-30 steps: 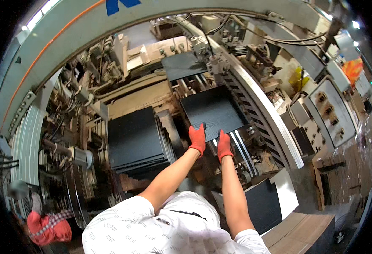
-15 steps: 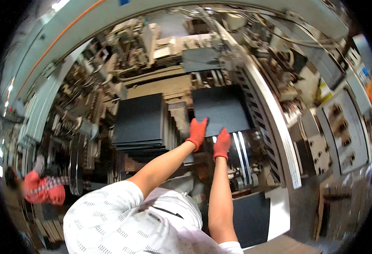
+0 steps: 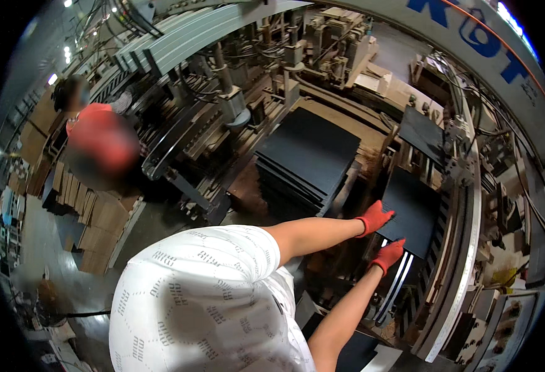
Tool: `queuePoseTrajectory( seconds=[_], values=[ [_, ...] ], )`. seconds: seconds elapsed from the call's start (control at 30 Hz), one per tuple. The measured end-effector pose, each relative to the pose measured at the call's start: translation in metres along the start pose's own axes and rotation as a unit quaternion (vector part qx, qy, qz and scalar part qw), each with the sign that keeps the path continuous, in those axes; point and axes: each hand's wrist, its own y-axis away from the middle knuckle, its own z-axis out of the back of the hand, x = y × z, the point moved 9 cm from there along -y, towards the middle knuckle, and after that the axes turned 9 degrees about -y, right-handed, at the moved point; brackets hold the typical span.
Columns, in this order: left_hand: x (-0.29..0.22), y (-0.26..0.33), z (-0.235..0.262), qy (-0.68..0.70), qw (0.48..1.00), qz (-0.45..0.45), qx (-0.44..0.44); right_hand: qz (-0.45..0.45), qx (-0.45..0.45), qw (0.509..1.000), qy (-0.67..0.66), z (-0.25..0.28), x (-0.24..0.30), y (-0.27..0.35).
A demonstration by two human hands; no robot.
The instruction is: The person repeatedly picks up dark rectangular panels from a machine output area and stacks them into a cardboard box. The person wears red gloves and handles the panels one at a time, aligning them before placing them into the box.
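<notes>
A flat black board [image 3: 411, 214] lies on the machine's bed at the right. My left hand [image 3: 376, 218], in a red glove, grips its left edge. At the board's near edge, my right hand [image 3: 388, 253], also gloved in red, has hold of it. Some fingers of both hands are hidden at the edges. Two pale strips [image 3: 397, 282] run out from beneath the board toward me. To the left of my hands stands a stack of black boards [image 3: 309, 150], its lower layers slightly uneven. Beyond the held board lies another dark board [image 3: 422, 133].
A long metal rail [image 3: 464, 248] borders the bed on the right. Machine columns [image 3: 229, 99] rise at the far left of the stack. A person in a red top [image 3: 103, 139] is at the left, near stacked brown boards [image 3: 95, 232]. Another dark panel [image 3: 356, 353] lies low at the right.
The view has swung left, so the stack and my hands appear farther right. My hands stay at the same edges of the board, which lies in about the same place on the bed.
</notes>
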Motion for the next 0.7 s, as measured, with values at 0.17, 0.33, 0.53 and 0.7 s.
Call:
queuePoseTrajectory(
  seconds=[0.17, 0.33, 0.53, 0.7],
  values=[
    [0.005, -0.006, 0.017, -0.184, 0.978, 0.034, 0.087, 0.000, 0.058, 0.998, 0.000, -0.013, -0.012, -0.004],
    [-0.078, 0.065, 0.126, -0.187, 0.959, -0.184, 0.105, -0.131, 0.083, 0.987, -0.031, -0.016, -0.065, -0.018],
    [-0.065, 0.082, 0.364, -0.313, 0.892, -0.226, -0.235, -0.160, 0.030, 0.978, -0.129, -0.008, -0.086, -0.022],
    [0.009, 0.041, 0.466, -0.350, 0.893, -0.056, -0.277, -0.190, 0.012, 0.982, -0.001, 0.019, -0.147, -0.063]
  ],
)
